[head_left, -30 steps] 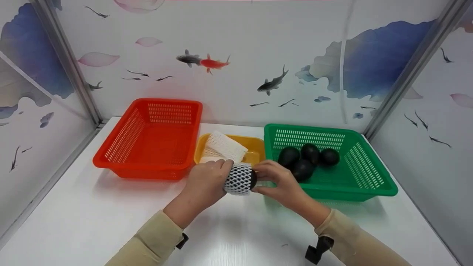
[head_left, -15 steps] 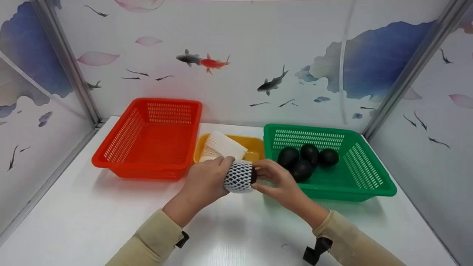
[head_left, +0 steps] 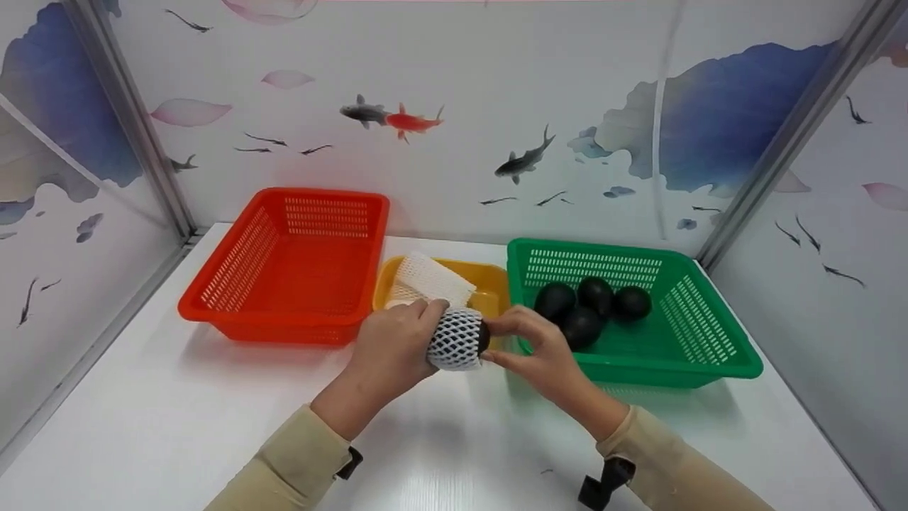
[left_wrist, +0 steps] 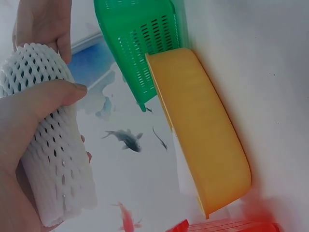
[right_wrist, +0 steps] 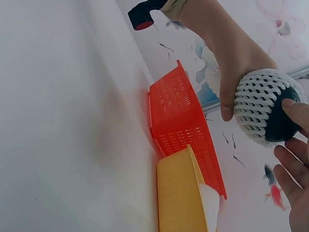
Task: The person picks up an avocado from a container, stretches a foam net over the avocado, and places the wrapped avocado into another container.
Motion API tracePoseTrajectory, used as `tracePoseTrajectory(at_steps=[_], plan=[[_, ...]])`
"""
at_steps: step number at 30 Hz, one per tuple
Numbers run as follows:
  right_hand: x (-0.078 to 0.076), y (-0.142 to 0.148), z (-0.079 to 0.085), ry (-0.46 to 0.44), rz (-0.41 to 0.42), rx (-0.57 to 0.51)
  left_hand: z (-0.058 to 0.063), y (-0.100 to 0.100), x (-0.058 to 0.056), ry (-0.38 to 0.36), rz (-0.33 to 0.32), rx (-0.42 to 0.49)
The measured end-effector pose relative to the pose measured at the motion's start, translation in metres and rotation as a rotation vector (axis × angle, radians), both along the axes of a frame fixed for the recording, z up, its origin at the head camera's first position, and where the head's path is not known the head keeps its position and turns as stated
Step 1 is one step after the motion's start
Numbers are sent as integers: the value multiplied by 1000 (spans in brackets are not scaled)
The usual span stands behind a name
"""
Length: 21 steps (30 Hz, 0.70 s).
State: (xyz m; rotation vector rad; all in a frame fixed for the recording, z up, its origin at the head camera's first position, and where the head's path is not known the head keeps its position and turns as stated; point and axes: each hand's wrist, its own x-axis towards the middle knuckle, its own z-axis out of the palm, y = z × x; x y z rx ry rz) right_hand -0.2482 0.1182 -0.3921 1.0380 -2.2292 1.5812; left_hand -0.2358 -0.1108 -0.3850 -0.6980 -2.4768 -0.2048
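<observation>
A dark, egg-shaped fruit that looks like an avocado (right_wrist: 280, 118) sits partly inside a white foam net sleeve (head_left: 455, 341); its bare end faces right. My left hand (head_left: 394, 348) grips the net around the fruit, the thumb lying across the mesh in the left wrist view. In that view the loose end of the foam net (left_wrist: 67, 179) hangs past the palm. My right hand (head_left: 535, 348) pinches the fruit's bare end with thumb and fingertips. Several more avocados (head_left: 582, 326) lie in the green basket (head_left: 688, 341).
A yellow bin (head_left: 489, 284) with white foam nets (head_left: 433, 280) stands behind my hands. To its left is a red basket (head_left: 305, 284) with nothing visible inside. The white table (head_left: 284, 397) is bounded by patterned walls (head_left: 454, 177).
Both hands stay almost in place around the netted avocado. My right hand's fingers have shifted slightly at the fruit's bare end. The baskets have not moved.
</observation>
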Motion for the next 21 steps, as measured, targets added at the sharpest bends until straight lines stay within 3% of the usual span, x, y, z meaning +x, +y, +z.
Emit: tracePoseTrajectory(at_steps=[11, 21], plan=[[-10, 5, -13, -7, 91, -101, 4, 8, 3, 8, 9, -14], [-9, 2, -16, -17, 58, -78, 4, 14, 3, -60, 28, 7]])
